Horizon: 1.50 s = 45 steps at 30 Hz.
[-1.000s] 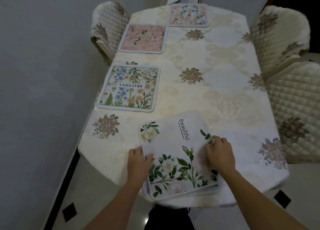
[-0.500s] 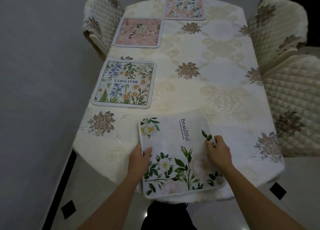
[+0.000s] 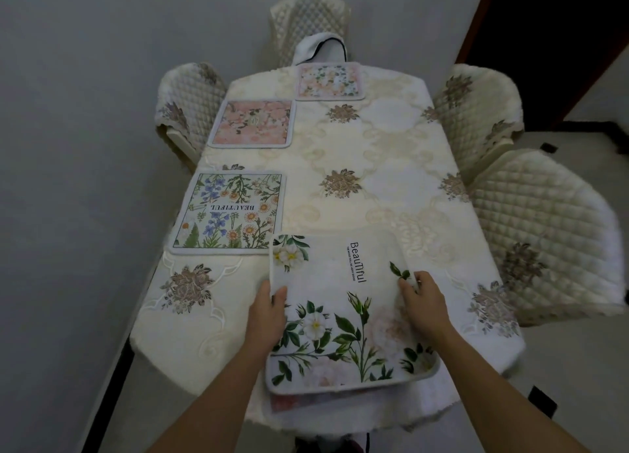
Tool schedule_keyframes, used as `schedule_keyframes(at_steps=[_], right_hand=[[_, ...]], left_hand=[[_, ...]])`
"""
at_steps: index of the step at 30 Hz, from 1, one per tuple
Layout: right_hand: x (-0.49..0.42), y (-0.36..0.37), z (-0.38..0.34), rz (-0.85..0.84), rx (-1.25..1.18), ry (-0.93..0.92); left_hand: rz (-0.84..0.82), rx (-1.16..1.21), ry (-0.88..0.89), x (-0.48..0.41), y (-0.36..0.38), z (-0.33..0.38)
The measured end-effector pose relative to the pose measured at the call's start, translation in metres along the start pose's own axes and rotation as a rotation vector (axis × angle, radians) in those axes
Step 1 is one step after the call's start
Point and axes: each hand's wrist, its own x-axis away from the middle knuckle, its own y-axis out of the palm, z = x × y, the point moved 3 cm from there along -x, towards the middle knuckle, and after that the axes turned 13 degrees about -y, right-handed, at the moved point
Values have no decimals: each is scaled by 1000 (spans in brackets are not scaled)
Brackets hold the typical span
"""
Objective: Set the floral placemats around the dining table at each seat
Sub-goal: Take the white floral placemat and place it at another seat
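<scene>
At the near edge of the table (image 3: 391, 187), a little right of its middle: a white-flower placemat (image 3: 343, 302) printed "Beautiful", lying on top of another placemat (image 3: 299, 403) that shows only as a pinkish strip at the near side. Gripped on both sides. Left grip (image 3: 269, 313) pinching the left edge, thumb on top, other fingers hidden beneath. Right grip (image 3: 423, 299) curled onto the right edge, fingertips bent down on the mat. Far left corner of this mat lying over the near right corner of the blue-flower placemat (image 3: 226, 210) at the table's left edge. Further along that left edge, a pink placemat (image 3: 252, 123). At the far edge, a pale floral placemat (image 3: 329, 79). Quilted seats around the table: far chair (image 3: 308, 20), left chair (image 3: 190, 101), far right chair (image 3: 476, 112), near right chair (image 3: 544, 227).
</scene>
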Motion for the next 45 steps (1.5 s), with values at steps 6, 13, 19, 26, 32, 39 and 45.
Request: schedule_keyframes(at_steps=[6,13,19,26,32,39,45], right_hand=[[-16,-35,-39,117,-38,-69],[-15,-70,-48,234,-35,-55],[0,-98,-38,340,-53,1],[50,-148,-14,572,-88,123],[133,-204,23,835,-68,289],[241,-262,60,1080,-49,450],[299,-304,94,1202,-59,534]], left_hand=[[14,-25,127,0,-4,58],[-17,-44,248,2,9,101],[-97,-91,352,5,28,127],[-305,-131,447,30,83,166],[-554,-227,546,76,171,180],[-793,-300,660,161,263,183],[-919,-373,720,227,331,182]])
